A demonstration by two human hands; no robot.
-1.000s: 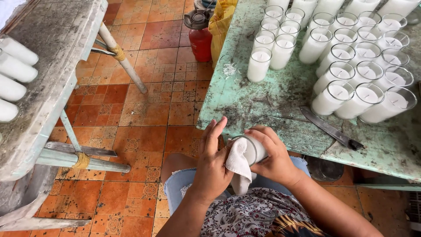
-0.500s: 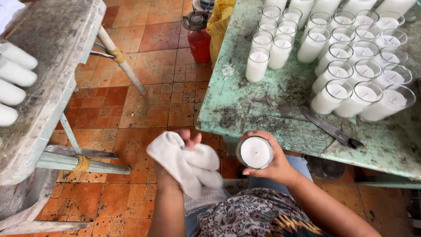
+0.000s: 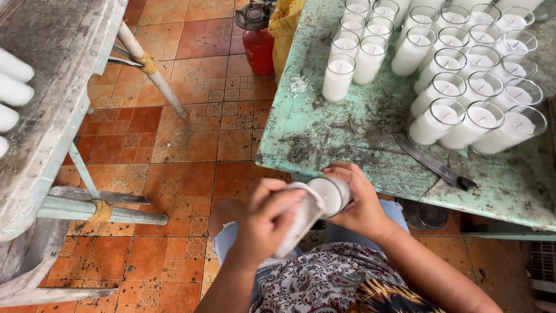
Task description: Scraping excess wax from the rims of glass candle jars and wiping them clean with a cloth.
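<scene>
The right hand [image 3: 362, 206] wraps a tilted glass candle [image 3: 331, 194] over the lap, the left hand [image 3: 266, 223] pinching a white cloth [image 3: 298, 217] against its rim (wax-filled, probably slick); a hard rub could slip it floorward.

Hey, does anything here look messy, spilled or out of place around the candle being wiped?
A few things stand out. White wax shavings lie loose on the worn green table, whose paint is scraped and stained dark. A knife lies bare near its front edge. The glass candle in the right hand looks intact, with the left hand pressing a white cloth on it.
</scene>
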